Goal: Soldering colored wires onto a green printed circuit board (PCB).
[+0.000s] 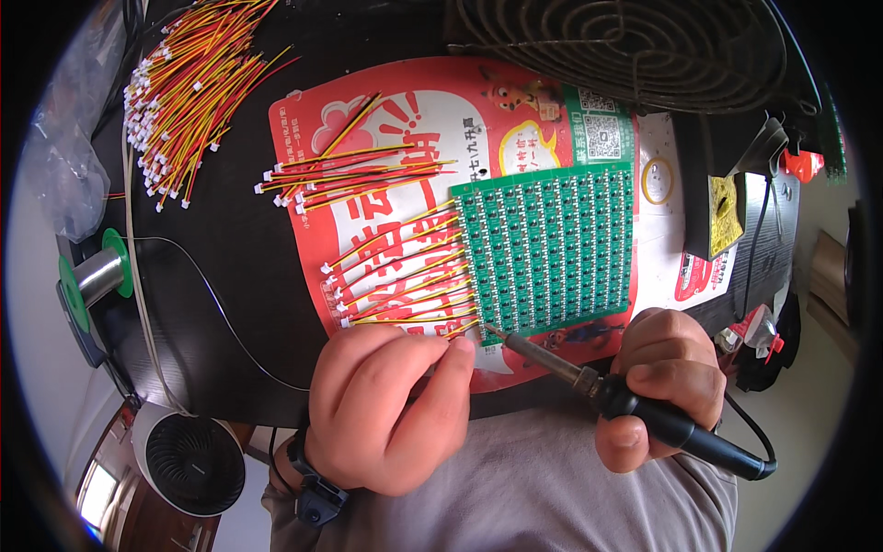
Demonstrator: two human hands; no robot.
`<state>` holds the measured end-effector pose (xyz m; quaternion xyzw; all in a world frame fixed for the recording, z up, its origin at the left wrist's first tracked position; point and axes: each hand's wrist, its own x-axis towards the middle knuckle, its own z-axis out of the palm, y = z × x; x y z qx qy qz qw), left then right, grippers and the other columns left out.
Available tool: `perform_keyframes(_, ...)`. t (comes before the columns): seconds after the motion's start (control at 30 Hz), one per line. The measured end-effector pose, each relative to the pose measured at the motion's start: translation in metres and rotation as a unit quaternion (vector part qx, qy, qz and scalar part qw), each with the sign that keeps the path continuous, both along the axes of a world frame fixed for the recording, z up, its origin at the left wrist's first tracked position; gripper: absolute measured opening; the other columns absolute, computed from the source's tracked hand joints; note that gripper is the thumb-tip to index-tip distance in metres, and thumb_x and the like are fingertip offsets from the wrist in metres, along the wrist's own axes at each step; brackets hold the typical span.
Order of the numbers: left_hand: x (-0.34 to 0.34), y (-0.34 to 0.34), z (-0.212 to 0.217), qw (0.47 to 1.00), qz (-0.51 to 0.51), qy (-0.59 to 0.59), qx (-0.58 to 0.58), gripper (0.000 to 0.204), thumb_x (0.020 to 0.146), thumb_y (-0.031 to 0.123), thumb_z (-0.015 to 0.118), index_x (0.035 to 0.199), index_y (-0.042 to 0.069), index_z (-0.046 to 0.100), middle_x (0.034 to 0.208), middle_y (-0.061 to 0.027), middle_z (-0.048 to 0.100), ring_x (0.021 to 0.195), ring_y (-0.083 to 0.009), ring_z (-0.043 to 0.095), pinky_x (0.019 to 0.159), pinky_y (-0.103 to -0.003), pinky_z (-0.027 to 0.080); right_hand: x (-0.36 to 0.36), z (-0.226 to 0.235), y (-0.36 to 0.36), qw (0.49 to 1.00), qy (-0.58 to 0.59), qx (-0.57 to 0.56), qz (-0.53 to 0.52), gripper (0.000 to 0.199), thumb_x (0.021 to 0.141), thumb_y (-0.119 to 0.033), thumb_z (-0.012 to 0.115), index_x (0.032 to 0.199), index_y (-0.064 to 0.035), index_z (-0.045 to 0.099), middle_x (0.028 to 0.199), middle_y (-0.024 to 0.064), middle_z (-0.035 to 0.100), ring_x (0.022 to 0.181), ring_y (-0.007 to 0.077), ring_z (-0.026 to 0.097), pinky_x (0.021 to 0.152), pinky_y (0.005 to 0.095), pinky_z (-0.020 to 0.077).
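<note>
A red-and-white printed sheet (pixel 386 138) lies flat under the green circuit panel (pixel 552 248).

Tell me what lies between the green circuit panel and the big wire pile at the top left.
In the head view, between the green circuit panel and the wire pile lies a smaller loose bunch of red-and-yellow leads on the red printed sheet.

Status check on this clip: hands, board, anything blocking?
Left hand pinching a red-yellow wire at the green circuit board corner. Right hand gripping soldering iron, tip at that corner. Nothing blocking.

Green circuit board panel (pixel 550 247) gridded with small squares; red and yellow wire leads (pixel 397 281); black-handled soldering iron (pixel 644 412); red-and-white printed sheet (pixel 368 120).
</note>
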<state>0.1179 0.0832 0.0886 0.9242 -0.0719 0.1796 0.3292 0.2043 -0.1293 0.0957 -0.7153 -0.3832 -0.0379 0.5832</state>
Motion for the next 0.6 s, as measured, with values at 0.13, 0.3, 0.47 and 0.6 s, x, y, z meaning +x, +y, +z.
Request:
perform_keyframes(0.13, 0.0003, 0.0005, 0.0004, 1.0, -0.008, 0.007, 0.003, 0.031, 0.063, -0.011, 0.074, 0.091, 0.0, 0.073, 0.081, -0.0081, 0.06, 0.066, -0.0254, 0.058, 0.058, -0.034, 0.048, -0.0007, 0.0006, -0.0007, 1.0, -0.005, -0.008, 0.0, 0.04, 0.075, -0.019, 0.079, 0.095, 0.0065, 0.056, 0.063, 0.0084, 0.057, 0.046, 0.0209, 0.053, 0.04, 0.0317, 0.0425)
perform_keyframes(0.3, 0.0, 0.0007, -0.0013, 1.0, -0.009, 0.009, 0.003, 0.032, 0.062, -0.012, 0.073, 0.091, -0.001, 0.073, 0.08, -0.0086, 0.06, 0.066, -0.0255, 0.058, 0.058, -0.034, 0.048, 0.0008, 0.0043, -0.0007, 1.0, -0.002, -0.027, 0.014, 0.04, 0.074, -0.019, 0.08, 0.094, 0.0063, 0.056, 0.063, 0.0086, 0.057, 0.047, 0.0213, 0.053, 0.04, 0.0317, 0.0432)
perform_keyframes(0.47, 0.0013, 0.0007, -0.0014, 1.0, -0.008, 0.006, 0.004, 0.031, 0.061, -0.012, 0.073, 0.091, -0.002, 0.072, 0.08, -0.0091, 0.06, 0.066, -0.0256, 0.058, 0.058, -0.034, 0.048, 0.0023, 0.005, -0.0026, 0.999, 0.002, -0.04, 0.03, 0.04, 0.075, -0.018, 0.08, 0.095, 0.0063, 0.055, 0.064, 0.009, 0.057, 0.048, 0.0216, 0.054, 0.041, 0.0317, 0.0441)
perform_keyframes(0.6, 0.0018, 0.0006, -0.0008, 1.0, -0.009, 0.007, 0.001, 0.03, 0.061, -0.013, 0.073, 0.09, -0.002, 0.072, 0.08, -0.0092, 0.06, 0.065, -0.0257, 0.058, 0.058, -0.034, 0.048, 0.003, 0.0071, -0.0024, 0.998, 0.0, -0.051, 0.04, 0.04, 0.076, -0.018, 0.079, 0.096, 0.0068, 0.055, 0.065, 0.0091, 0.058, 0.049, 0.0217, 0.054, 0.042, 0.032, 0.0446)
